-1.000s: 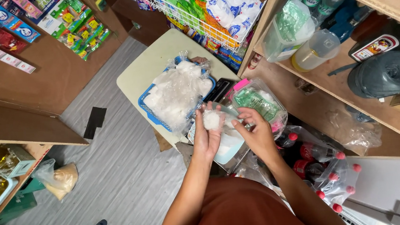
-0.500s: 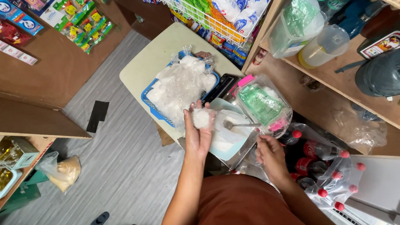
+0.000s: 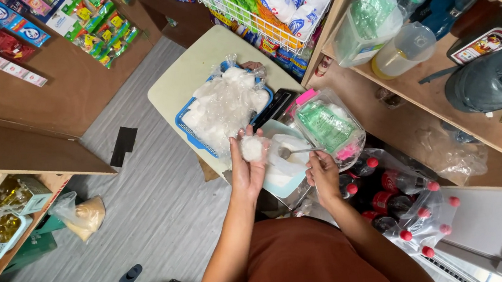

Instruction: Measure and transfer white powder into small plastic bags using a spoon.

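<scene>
My left hand (image 3: 246, 171) holds up a small clear bag of white powder (image 3: 252, 148) just in front of a blue basket (image 3: 187, 129) piled with several similar filled bags. My right hand (image 3: 323, 174) grips the handle of a metal spoon (image 3: 294, 151) whose bowl rests in white powder inside a pale blue tub (image 3: 284, 184). Both sit on a small cream table (image 3: 195, 66). Beside the tub stands a clear container with green contents and pink clips (image 3: 326, 126).
Wooden shelves at right carry plastic jugs (image 3: 402, 53) and a dark wrapped bundle (image 3: 494, 81). A wire rack of packets (image 3: 268, 4) stands behind the table. Shrink-wrapped bottles with red caps (image 3: 401, 206) lie by my right side. Sandals (image 3: 128, 280) rest on the grey floor.
My two hands were together on the small bag; the right hand let go, dropped back and now grips the spoon in the tub. The left hand still holds the bag.
</scene>
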